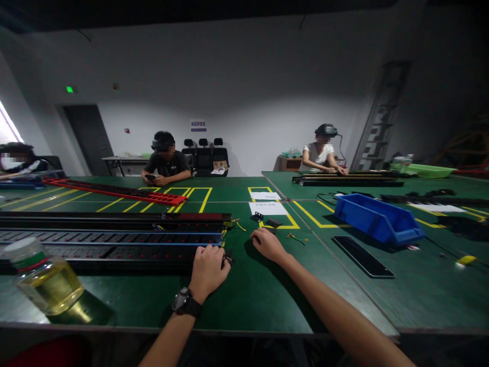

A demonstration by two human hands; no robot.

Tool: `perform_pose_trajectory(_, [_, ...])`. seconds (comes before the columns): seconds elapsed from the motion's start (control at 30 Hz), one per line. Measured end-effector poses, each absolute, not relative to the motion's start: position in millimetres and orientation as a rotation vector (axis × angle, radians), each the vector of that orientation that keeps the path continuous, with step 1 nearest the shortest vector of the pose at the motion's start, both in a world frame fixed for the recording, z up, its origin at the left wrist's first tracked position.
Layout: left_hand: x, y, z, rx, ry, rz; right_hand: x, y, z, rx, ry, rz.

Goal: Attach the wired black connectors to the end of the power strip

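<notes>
Left hand [208, 270] is curled shut at the end of the black strip [114, 243], mid-frame; can't tell what it's pinching. Right hand [268, 243] rests loosely closed, empty. Jar [44, 275] lower left looks easy to elbow over.

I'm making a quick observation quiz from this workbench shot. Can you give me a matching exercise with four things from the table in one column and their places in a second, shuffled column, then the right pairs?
Things:
1. blue bin
2. jar of yellow liquid
3. red strip
4. wristwatch

Places:
A. near table edge, far left
B. on the left hand's wrist
C. right of the right hand, beside a flat black panel
D. far side of the table, in front of a seated person in a dark shirt

Pairs: 1-C, 2-A, 3-D, 4-B
</notes>
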State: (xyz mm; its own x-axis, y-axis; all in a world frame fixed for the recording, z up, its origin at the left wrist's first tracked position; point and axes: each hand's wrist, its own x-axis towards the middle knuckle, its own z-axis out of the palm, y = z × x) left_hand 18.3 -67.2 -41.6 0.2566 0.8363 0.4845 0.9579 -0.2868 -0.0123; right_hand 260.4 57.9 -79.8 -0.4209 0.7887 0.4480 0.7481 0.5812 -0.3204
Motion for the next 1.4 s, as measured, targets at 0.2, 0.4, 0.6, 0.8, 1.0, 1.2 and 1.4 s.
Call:
perform_pose_trajectory(0.2, [18.2,-67.1,-41.6,-2.234,-1.66,-0.559,261.1,58.9,-81.4,-1.203,-2.268,0.136])
perform_pose_trajectory(0.4, [18.7,-67.8,-40.5,-2.239,-1.668,-0.552,261.3,58.7,-80.5,-1.202,-2.259,0.148])
perform_pose_trajectory(0.6, [19.3,-67.3,-40.3,-2.236,-1.664,-0.558,261.0,58.4,-79.8,-1.209,-2.264,0.152])
perform_pose_trajectory(0.8, [19.3,-66.8,-42.2,-2.223,-1.658,-0.551,261.4,61.5,-83.2,-1.205,-2.267,0.14])
perform_pose_trajectory(1.0, [19.1,-66.7,-41.4,-2.228,-1.657,-0.561,262.6,62.9,-84.4,-1.191,-2.264,0.139])
perform_pose_trajectory(1.2, [19.3,-67.0,-41.2,-2.227,-1.655,-0.56,262.4,61.9,-83.1,-1.196,-2.264,0.153])
perform_pose_trajectory(1.4, [18.9,-67.4,-40.8,-2.227,-1.64,-0.548,261.6,59.6,-78.7,-1.212,-2.268,0.172])
